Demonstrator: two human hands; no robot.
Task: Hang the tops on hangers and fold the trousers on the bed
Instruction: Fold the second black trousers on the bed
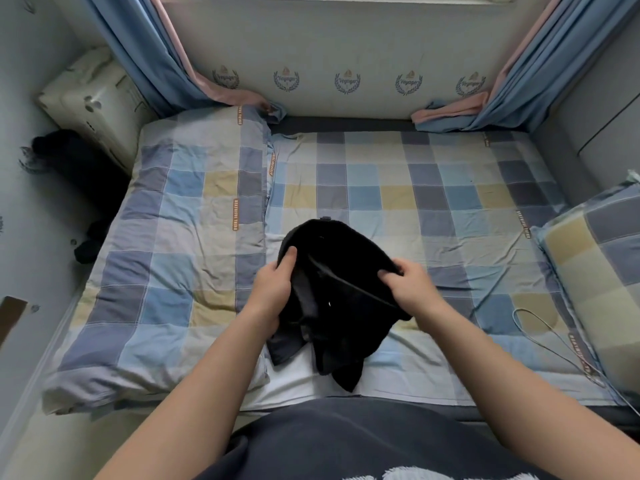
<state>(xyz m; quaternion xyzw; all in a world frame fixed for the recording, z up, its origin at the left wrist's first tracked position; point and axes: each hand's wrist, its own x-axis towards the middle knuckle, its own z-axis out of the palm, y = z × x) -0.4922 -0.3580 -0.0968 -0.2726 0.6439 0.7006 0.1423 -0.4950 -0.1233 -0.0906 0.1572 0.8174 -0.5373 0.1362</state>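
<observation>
Garment: one black garment, bunched, held low over the middle of the bed, lower folds trailing on the sheet; top or trousers cannot be told
Left hand: left hand grips the left edge, thumb on top, fingers hidden under the cloth
Right hand: right hand pinches a fold at the upper right edge, fingers curled
Risk, sorting: black cloth hides seams; a misread garment would likely be hung when it should be folded, or the reverse
Risk, grip: the right pinch takes little cloth; a shake-out could pull it free
Risk, snag: thin wire loop, possibly a hanger, lies on the sheet near the right forearm; trailing cloth could catch it
Count: hands two, both engaged; garments in hand one; wire loops one; folded duvet one; pillow one; dark heaps left of the bed two, kind not discernible
</observation>
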